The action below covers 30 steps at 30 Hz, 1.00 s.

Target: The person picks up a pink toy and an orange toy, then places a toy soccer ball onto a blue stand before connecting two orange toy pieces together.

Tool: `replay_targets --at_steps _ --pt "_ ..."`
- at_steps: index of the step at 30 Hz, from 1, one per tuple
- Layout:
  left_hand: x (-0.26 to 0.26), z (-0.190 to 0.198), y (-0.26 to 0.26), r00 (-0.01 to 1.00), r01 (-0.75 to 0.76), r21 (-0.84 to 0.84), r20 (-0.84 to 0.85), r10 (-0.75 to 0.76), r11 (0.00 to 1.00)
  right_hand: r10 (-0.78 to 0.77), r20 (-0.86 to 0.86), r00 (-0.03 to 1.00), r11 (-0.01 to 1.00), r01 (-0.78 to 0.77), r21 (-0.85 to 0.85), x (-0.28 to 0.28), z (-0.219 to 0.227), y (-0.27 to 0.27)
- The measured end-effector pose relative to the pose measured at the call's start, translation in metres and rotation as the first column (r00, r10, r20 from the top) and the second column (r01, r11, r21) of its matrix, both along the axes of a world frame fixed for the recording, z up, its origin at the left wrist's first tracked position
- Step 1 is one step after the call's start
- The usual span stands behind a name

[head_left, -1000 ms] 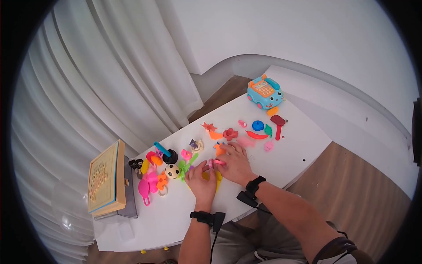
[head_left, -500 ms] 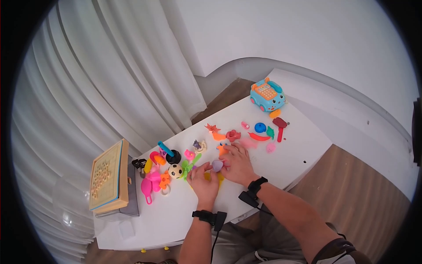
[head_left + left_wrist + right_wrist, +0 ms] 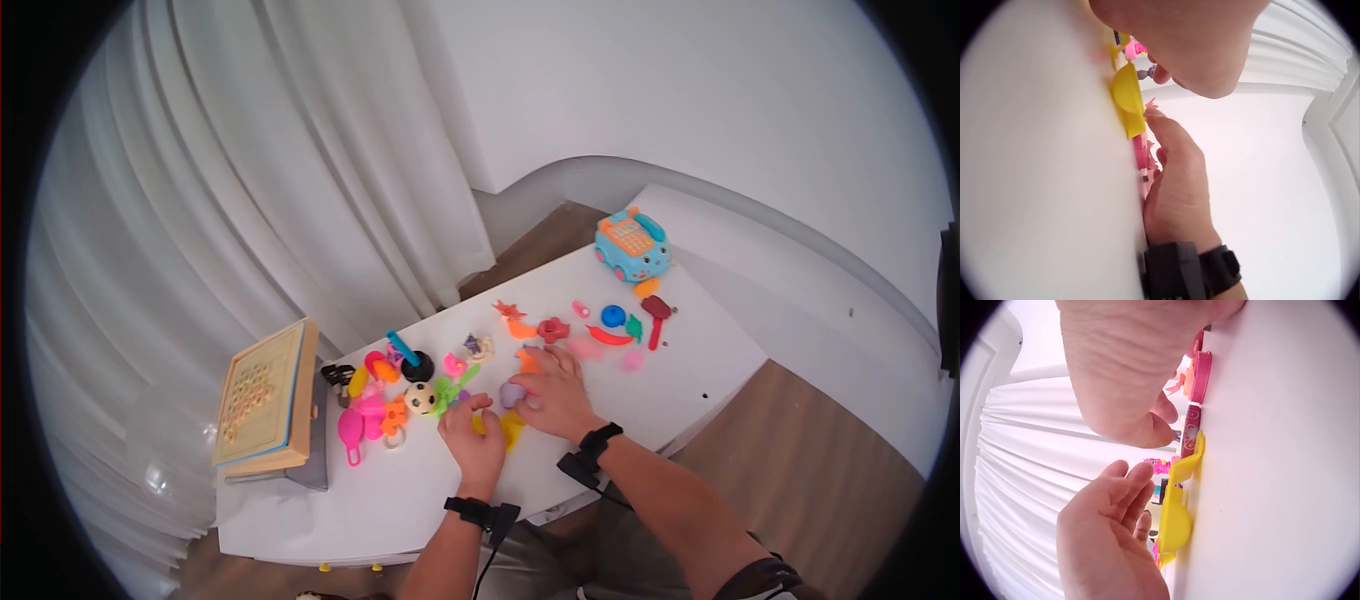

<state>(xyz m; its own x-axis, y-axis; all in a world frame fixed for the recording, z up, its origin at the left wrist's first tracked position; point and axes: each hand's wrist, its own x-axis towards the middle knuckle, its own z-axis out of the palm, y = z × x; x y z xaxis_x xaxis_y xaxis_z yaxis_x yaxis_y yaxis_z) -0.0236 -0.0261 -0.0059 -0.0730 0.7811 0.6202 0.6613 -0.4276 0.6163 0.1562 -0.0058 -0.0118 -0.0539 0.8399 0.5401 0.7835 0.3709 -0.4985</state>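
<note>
My left hand (image 3: 472,445) hovers over the near middle of the table, fingers loosely bent and holding nothing. To its right, my right hand (image 3: 562,400) reaches in with its fingertips beside a small toy with a lilac top (image 3: 512,395). In the right wrist view, a dark pink side with pale swirls (image 3: 1192,428) stands on the tabletop close to the right thumb. Between the hands lies a yellow plastic toy (image 3: 1175,522) with a rounded bulge, also in the left wrist view. Some right fingertips are hidden behind the palm.
Left of the hands are a soccer ball (image 3: 421,399), a pink paddle-shaped toy (image 3: 350,430) and a wooden board case (image 3: 265,395). Farther right lie a red chili (image 3: 608,337), a red toy hammer (image 3: 655,318) and a blue toy phone (image 3: 632,245). A white curtain hangs behind.
Both hands were together on a pink toy a second ago. Its lilac face then turned up, and the left fingers came away from it. The head view has tilted, shifting the table right and down.
</note>
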Motion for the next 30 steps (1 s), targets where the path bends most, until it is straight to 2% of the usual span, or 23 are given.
replay_targets --at_steps 4,6,8,13,14,16,17,21,25,30 --pt "-0.029 0.008 -0.020 1.000 -0.011 0.078 0.006 0.011 0.997 0.007 -0.030 1.000 0.999 -0.005 0.047 -0.001 -0.006 0.003" --pt "-0.048 0.003 -0.023 0.985 -0.113 -0.012 0.127 0.113 0.994 0.003 -0.018 1.000 0.997 -0.002 0.071 -0.001 -0.009 0.003" --pt "-0.065 -0.007 -0.019 0.978 -0.140 -0.021 0.151 0.142 0.990 0.010 -0.007 1.000 0.996 -0.009 0.088 0.000 -0.009 0.003" --pt "-0.066 -0.020 -0.017 0.974 -0.144 -0.157 0.152 0.168 0.977 0.000 0.021 1.000 0.993 -0.003 0.120 -0.001 -0.013 0.004" --pt "-0.065 -0.022 -0.016 0.972 -0.143 -0.152 0.164 0.168 0.978 -0.010 0.027 1.000 0.994 0.007 0.108 -0.001 -0.013 0.004" --pt "-0.062 -0.028 -0.015 0.986 -0.153 -0.118 0.049 0.160 0.981 -0.016 0.030 0.999 0.994 0.012 0.113 -0.001 -0.015 0.003" --pt "-0.061 -0.029 -0.016 0.985 -0.153 -0.119 0.060 0.161 0.981 -0.022 0.020 1.000 0.994 0.020 0.112 -0.001 -0.015 0.004" --pt "-0.063 -0.027 -0.017 0.991 -0.127 -0.113 -0.047 0.123 0.985 -0.018 0.010 1.000 0.995 0.017 0.096 -0.002 -0.014 0.003" --pt "-0.057 -0.014 -0.018 0.993 -0.021 -0.175 -0.120 0.000 0.984 0.004 0.007 1.000 0.996 -0.005 0.090 -0.001 -0.005 -0.001" --pt "-0.062 -0.011 -0.017 0.986 0.152 -0.216 -0.029 -0.162 0.964 0.030 -0.011 0.999 0.997 -0.030 0.074 -0.002 0.001 -0.004"
